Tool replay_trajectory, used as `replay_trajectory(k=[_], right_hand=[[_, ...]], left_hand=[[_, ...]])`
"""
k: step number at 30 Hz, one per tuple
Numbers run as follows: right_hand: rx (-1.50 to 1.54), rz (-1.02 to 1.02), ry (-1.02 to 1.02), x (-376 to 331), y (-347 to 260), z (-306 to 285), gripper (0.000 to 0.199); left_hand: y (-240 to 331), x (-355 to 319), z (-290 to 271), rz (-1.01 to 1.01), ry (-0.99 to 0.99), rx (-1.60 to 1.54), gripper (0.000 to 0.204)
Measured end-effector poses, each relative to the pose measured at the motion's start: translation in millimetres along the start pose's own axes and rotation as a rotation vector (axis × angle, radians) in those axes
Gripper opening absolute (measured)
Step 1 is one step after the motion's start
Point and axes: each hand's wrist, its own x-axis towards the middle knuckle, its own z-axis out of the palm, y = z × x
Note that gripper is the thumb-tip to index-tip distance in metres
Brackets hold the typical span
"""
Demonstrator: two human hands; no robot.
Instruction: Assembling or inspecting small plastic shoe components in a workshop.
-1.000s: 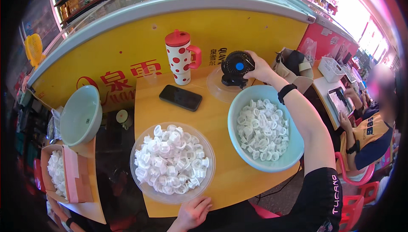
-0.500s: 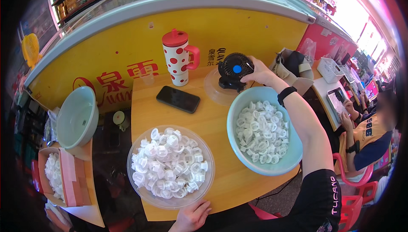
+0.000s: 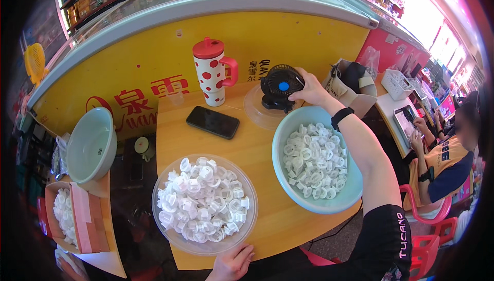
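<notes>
My right hand grips the right side of a small black desk fan with a blue hub. The fan stands on a clear round lid at the back of the table. At the near table edge my left hand rests with fingers curled, nothing visible in them. Just above it is a clear bowl heaped with white plastic pieces. Beneath my right forearm sits a light blue basin holding whitish, translucent ring-shaped pieces.
A black phone lies beside a red-dotted tumbler. On the left, a pale basin stands behind a cardboard box of white pieces. A yellow-fronted counter closes off the back. A person sits at the right.
The view has shifted slightly, moving the whole scene a little. My right hand stays on the fan, and my left hand stays at the table edge.
</notes>
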Motion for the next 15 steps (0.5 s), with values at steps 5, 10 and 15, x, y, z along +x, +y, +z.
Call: replay_trajectory(k=[5, 10, 15], right_hand=[[-0.019, -0.011, 0.011, -1.9, -1.3, -0.8, 0.082], [0.045, 0.100, -0.007, 2.9, -4.7, -7.4, 0.066], [0.086, 0.173, -0.003, 1.7, -14.4, -10.4, 0.061]], left_hand=[[-1.5, 2.3, -0.1, 0.021, 0.003, 0.008, 0.022], [-2.0, 5.9, 0.8, 0.015, 0.002, -0.015, 0.022], [-3.7, 5.2, 2.4, 0.019, -0.005, -0.002, 0.022]])
